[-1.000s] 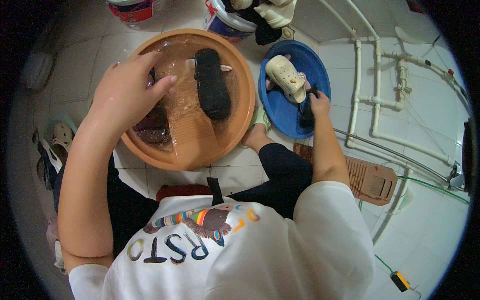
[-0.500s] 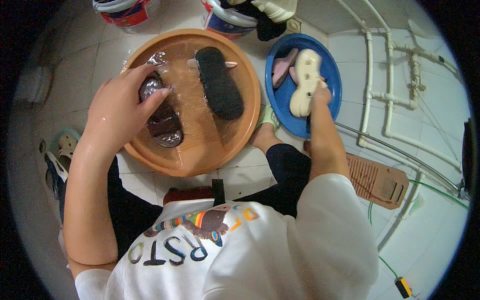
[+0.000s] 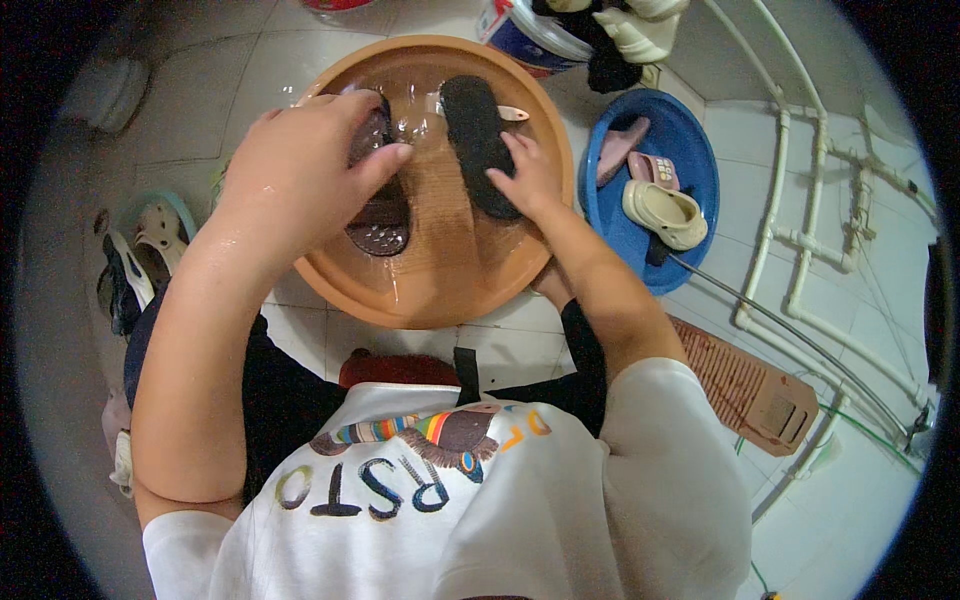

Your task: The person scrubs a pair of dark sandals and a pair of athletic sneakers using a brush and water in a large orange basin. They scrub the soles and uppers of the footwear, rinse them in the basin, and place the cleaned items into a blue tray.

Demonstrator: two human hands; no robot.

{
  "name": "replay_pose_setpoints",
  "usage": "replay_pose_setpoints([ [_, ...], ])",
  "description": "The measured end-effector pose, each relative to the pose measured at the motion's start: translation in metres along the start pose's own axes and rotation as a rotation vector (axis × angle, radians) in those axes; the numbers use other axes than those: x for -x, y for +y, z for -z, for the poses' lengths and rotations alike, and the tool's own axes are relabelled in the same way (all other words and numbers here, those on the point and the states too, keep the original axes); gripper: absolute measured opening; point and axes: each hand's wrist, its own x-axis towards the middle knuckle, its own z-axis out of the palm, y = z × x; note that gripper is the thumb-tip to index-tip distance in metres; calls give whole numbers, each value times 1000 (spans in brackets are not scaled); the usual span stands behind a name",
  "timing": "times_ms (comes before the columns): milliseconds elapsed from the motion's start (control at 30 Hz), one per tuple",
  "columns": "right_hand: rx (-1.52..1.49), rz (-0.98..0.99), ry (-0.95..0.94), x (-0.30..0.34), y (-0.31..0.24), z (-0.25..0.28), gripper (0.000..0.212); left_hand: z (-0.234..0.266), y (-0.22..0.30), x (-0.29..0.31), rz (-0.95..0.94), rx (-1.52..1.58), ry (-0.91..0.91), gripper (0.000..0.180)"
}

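In the wide orange basin [image 3: 430, 312] of water lies a dark brown slipper [image 3: 378, 225]. My left hand [image 3: 300, 160] is over its upper part, thumb held apart from the curved fingers; whether they touch the slipper is hard to see. Beside it floats or rests a black slipper [image 3: 474, 130], sole-like side up, on top of a thin pale object [image 3: 512, 114] whose end sticks out. My right hand [image 3: 530, 178] reaches to the black slipper's right edge with fingers spread. In the blue basin [image 3: 660, 108] to the right, a cream clog [image 3: 665, 212] lies by pink slippers [image 3: 622, 148].
A brown washboard [image 3: 750, 395] leans at the right, near white wall pipes [image 3: 785, 170] and a grey hose [image 3: 800, 315]. A bucket [image 3: 535, 40] heaped with shoes stands beyond the basin. More shoes [image 3: 158, 235] are at the left.
My right hand has let go of the cream clog in the blue basin and moved left to the black slipper. The clog now lies with its opening showing. My left hand stays over the brown slipper.
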Motion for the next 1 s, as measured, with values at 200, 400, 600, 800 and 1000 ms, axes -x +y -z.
replay_pose_setpoints([
  [200,287,-519,-248,-38,-37,-57,114,0,-13,8,-58,29,61,33],
  [400,294,-463,-486,-51,-14,-75,106,15,-19,9,-27,43,-27,45],
  [600,-111,-350,-500,-72,17,-101,100,9,-21,10,-9,-10,-48,44],
  [800,-1251,-458,-526,-41,-43,-4,80,11,-21,11,23,13,-49,44],
  [1000,-1807,-608,-553,-4,-55,30,57,-2,-25,6,66,-31,-142,42],
])
